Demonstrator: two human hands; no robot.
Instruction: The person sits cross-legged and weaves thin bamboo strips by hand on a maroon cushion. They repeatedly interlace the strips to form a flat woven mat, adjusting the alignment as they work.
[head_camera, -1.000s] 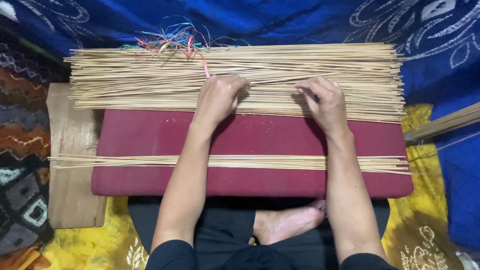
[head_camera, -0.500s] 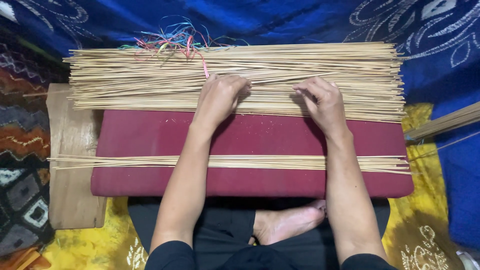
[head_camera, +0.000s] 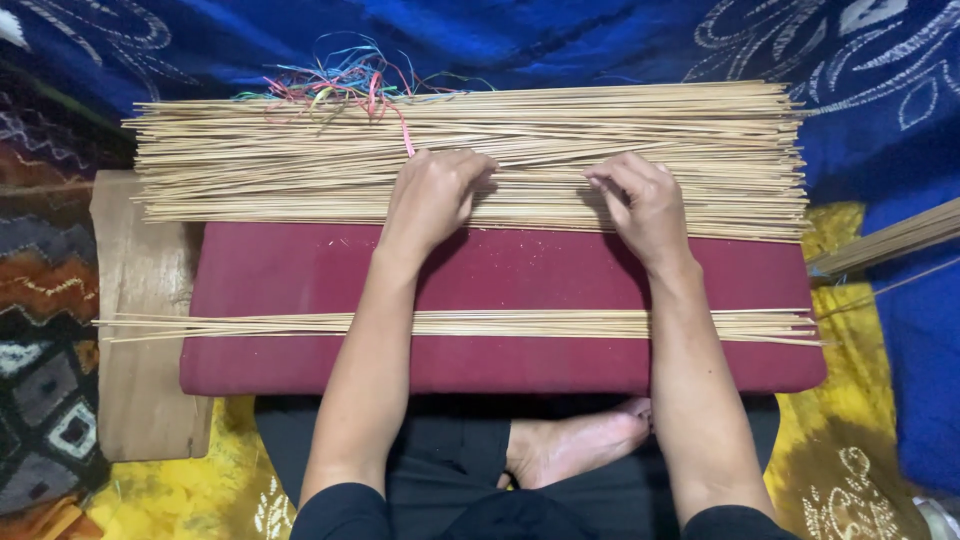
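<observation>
Surface: You sit cross-legged behind a maroon padded board (head_camera: 300, 280) laid across your lap, with a bare foot (head_camera: 575, 450) showing under its near edge at 6 o'clock.
Wood: A pale wooden plank (head_camera: 140, 300) pokes out from under the board toward 9 o'clock.
Room: Blue patterned cloth (head_camera: 600, 40) fills the far side from 11 to 2 o'clock, yellow cloth (head_camera: 180, 490) lies near you, and a woven rug (head_camera: 40, 300) runs along 9 o'clock.
Big pile: The thick pile of thin bamboo sticks (head_camera: 250, 170) lies crosswise on the board's far edge at 12 o'clock.
Small row: A thin row of sticks (head_camera: 500, 323) lies crosswise nearer you, well apart from the pile and passing under both forearms.
Threads: Loose coloured threads (head_camera: 350, 85) sit tangled on the pile's far side at 11 o'clock.
Cut off: More sticks (head_camera: 890, 240) at 3 o'clock run out of frame, so you cannot see their length.
Hard to see: Your fingertips are tucked against the pile, and whether they pinch single sticks cannot be made out.
Left hand: Your left hand (head_camera: 435, 195) rests knuckles-up on the pile's near edge, fingers curled under and touching the sticks.
Right hand: Your right hand (head_camera: 645, 205) sits just right of centre on the same edge, fingers bent and thumb drawn in, touching the sticks; a firm grip cannot be told.
</observation>
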